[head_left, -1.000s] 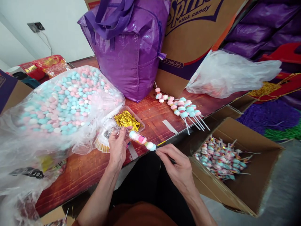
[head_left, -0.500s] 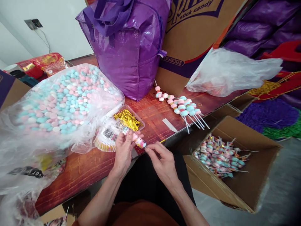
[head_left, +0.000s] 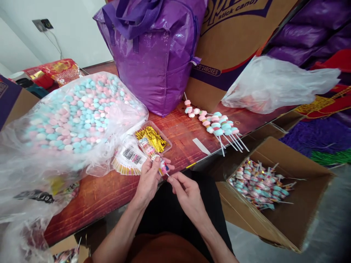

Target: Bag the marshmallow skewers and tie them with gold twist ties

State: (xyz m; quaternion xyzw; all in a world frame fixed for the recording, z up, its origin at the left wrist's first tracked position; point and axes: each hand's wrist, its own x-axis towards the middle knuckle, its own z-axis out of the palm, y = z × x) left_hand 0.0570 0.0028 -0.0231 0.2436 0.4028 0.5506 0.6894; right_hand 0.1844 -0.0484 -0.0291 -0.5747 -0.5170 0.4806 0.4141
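Observation:
My left hand (head_left: 151,174) is closed around a candy stick (head_left: 163,167) in a clear printed wrapper, tilted over the table's front edge. With thumb and fingers pinched, my right hand (head_left: 182,187) grips the white stick at its lower end. Just beyond my left hand lies a fan of printed wrappers (head_left: 131,157). Gold twist ties (head_left: 153,138) fill a clear plastic tray (head_left: 169,147) beside them. Unwrapped marshmallow candy sticks (head_left: 218,123) are piled on the table to the right, their white sticks reaching past the edge.
A big clear bag of pink, blue and white candies (head_left: 74,117) covers the left of the table (head_left: 90,204). Behind stand a purple bag (head_left: 153,62) and a large carton (head_left: 214,47). Lower right, an open cardboard box (head_left: 304,197) holds many wrapped candy sticks (head_left: 260,182).
The wrapped candy stick has tilted more steeply, its stick end now pointing lower. Both hands keep hold of it, and the whole view has shifted slightly.

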